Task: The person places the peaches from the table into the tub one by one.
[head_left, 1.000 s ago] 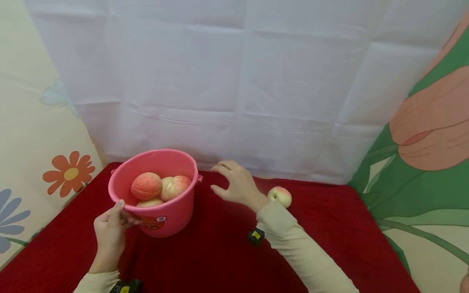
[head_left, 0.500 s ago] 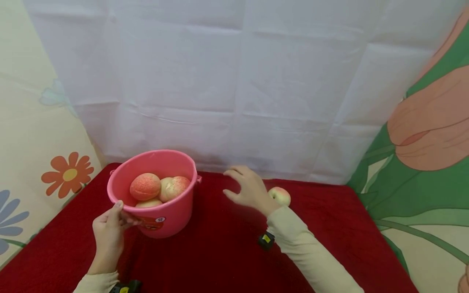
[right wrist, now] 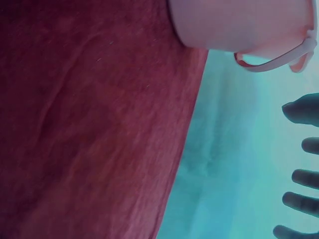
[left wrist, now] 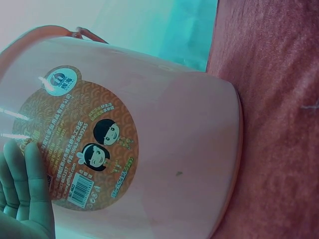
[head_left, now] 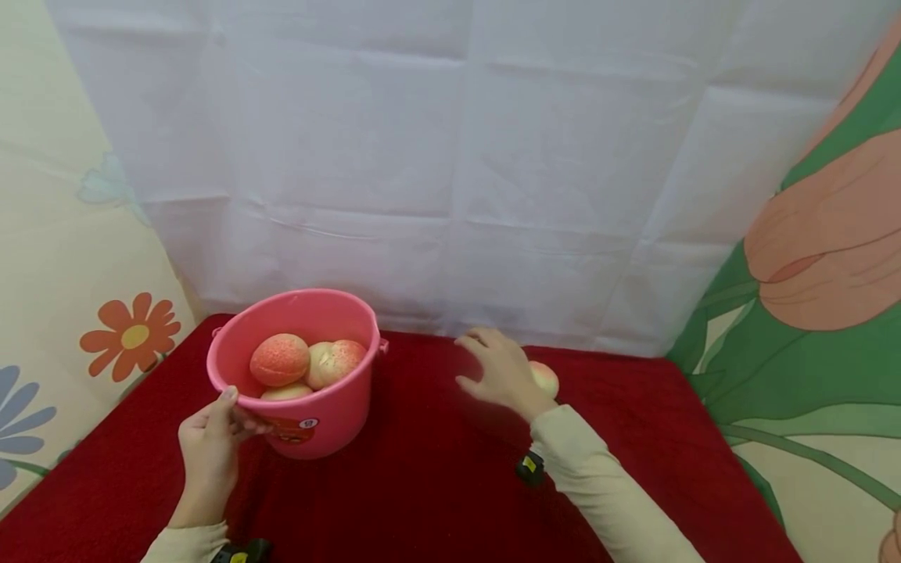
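Observation:
A pink bucket [head_left: 338, 426] stands on the left of the red cloth, holding several peaches [head_left: 280, 360]. My left hand [head_left: 211, 453] grips its near rim, thumb on the rim and fingers against the outer wall. In the left wrist view those fingers [left wrist: 36, 172] lie by the bucket's round orange label [left wrist: 109, 134]. My right hand [head_left: 501, 375] hovers above the cloth right of the bucket, fingers spread and loosely bent, holding nothing. Just behind its wrist, a single peach [head_left: 546, 378] is partly hidden. The right wrist view shows the bucket's handle [right wrist: 279, 60] hanging beside the wall.
Red cloth [head_left: 422, 485] covers the table. A white sheet [head_left: 450, 156] hangs close behind its back edge. Flower-printed fabric hangs at the left [head_left: 84, 234] and right [head_left: 831, 375].
My right hand has moved right, away from the bucket and toward the lone peach, which it now partly covers. The left hand and the bucket have stayed in place.

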The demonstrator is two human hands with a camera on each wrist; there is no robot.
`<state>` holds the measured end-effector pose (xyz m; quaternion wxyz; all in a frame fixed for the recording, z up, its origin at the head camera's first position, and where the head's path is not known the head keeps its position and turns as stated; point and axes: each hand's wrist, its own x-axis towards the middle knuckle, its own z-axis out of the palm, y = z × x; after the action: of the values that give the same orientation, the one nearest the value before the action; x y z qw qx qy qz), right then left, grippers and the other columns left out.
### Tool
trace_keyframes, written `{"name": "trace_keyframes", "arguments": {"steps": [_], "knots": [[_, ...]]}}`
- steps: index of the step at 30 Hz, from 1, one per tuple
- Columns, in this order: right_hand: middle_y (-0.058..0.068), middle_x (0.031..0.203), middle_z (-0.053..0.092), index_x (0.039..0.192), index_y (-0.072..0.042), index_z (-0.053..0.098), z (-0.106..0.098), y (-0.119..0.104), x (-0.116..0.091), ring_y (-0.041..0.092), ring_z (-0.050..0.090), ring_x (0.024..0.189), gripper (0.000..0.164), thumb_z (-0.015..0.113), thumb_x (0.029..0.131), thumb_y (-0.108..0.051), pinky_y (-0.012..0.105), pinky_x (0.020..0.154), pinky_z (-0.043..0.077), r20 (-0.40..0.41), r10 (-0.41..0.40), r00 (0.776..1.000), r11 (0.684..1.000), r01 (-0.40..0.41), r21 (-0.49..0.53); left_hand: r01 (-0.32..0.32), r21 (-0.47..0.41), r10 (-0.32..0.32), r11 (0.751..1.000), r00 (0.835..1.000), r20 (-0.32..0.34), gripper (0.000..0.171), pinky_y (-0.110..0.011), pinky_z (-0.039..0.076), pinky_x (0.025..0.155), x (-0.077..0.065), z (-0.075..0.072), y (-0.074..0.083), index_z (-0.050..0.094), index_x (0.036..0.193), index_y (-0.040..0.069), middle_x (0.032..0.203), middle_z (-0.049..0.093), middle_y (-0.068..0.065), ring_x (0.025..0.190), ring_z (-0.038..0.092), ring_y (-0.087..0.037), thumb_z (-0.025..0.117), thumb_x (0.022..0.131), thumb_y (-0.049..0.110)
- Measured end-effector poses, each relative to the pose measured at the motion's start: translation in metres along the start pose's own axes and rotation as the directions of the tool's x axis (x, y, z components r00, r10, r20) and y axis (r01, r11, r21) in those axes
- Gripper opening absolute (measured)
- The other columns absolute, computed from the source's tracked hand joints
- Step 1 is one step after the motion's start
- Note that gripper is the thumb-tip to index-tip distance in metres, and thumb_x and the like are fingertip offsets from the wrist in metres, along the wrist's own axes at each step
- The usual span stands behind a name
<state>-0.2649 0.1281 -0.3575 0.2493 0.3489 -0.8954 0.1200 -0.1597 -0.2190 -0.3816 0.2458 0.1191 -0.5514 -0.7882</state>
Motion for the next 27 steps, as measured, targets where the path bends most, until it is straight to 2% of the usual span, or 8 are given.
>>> {"name": "trace_keyframes", "arguments": {"steps": [5,13,27], "knots": [[0.008,0.115,0.054,0.117,-0.014,0.057,0.003,0.009,-0.009,0.029,0.048,0.109,0.051,0.071,0.072,-0.033,0.050,0.076,0.045,0.083,0.070,0.994,0.996,-0.065,-0.062,0.002,0.003,-0.002,1.000,1.000,0.004,0.043,-0.024,0.051,0.045,0.000,0.000,0.000,0.055,0.052,0.005,0.045,0.051,-0.003,0.040,0.057,-0.012,0.052,0.093,0.018],[0.010,0.124,0.048,0.124,-0.018,0.054,0.006,0.023,-0.022,0.031,0.041,0.116,0.055,0.069,0.074,-0.036,0.055,0.080,0.040,0.179,0.166,0.970,0.981,-0.145,-0.126,0.015,0.015,-0.015,1.000,1.000,-0.008,0.043,-0.024,0.051,0.046,0.001,0.000,0.000,0.056,0.052,0.005,0.046,0.051,-0.003,0.041,0.057,-0.012,0.052,0.093,0.019],[0.015,0.126,0.044,0.126,-0.015,0.052,0.013,0.046,-0.036,0.035,0.037,0.117,0.062,0.073,0.072,-0.037,0.054,0.074,0.039,0.253,0.269,0.929,0.958,-0.230,-0.173,-0.002,0.004,0.002,1.000,1.000,0.003,0.044,-0.024,0.051,0.046,-0.001,0.001,0.001,0.055,0.052,0.004,0.046,0.052,-0.004,0.040,0.056,-0.012,0.052,0.093,0.018]]}}
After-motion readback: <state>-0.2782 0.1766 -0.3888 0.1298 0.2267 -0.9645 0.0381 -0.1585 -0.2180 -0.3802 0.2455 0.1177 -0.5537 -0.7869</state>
